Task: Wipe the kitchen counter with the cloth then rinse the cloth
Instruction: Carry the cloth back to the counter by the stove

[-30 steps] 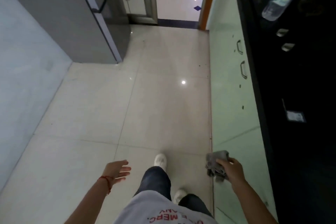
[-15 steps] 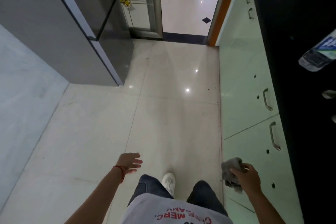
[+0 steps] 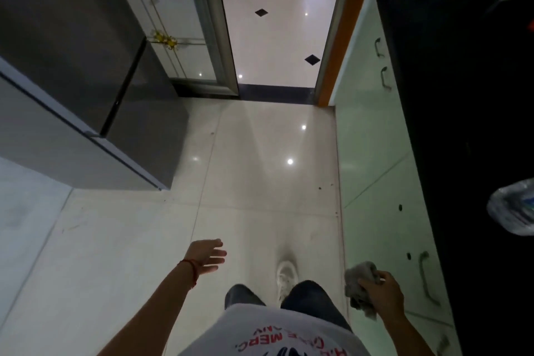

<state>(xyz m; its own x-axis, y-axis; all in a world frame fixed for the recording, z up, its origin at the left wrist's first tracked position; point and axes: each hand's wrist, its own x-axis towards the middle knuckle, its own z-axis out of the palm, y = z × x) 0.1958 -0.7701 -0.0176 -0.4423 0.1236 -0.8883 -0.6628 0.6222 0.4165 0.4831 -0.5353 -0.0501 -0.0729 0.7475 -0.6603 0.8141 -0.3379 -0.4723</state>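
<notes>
A crumpled grey cloth (image 3: 358, 283) is bunched in my right hand (image 3: 381, 295), low on the right, beside the pale green cabinet fronts. The black kitchen counter (image 3: 462, 124) runs along the right edge of the view, above and to the right of that hand. My left hand (image 3: 206, 256) hangs over the floor tiles with its fingers spread and nothing in it; a red string circles its wrist. My legs and one white shoe (image 3: 286, 277) show between the two hands.
A grey fridge (image 3: 86, 81) stands at the left. An open doorway (image 3: 277, 23) lies straight ahead past a dark threshold. Pale green cabinets (image 3: 372, 167) with metal handles sit under the counter. A plastic water bottle (image 3: 511, 211) lies on the counter at the right edge; a white object rests at its far end.
The view has advanced toward the doorway and tilted up. The bottle has slid down the right side of the view. Both hands keep their places, the cloth still held.
</notes>
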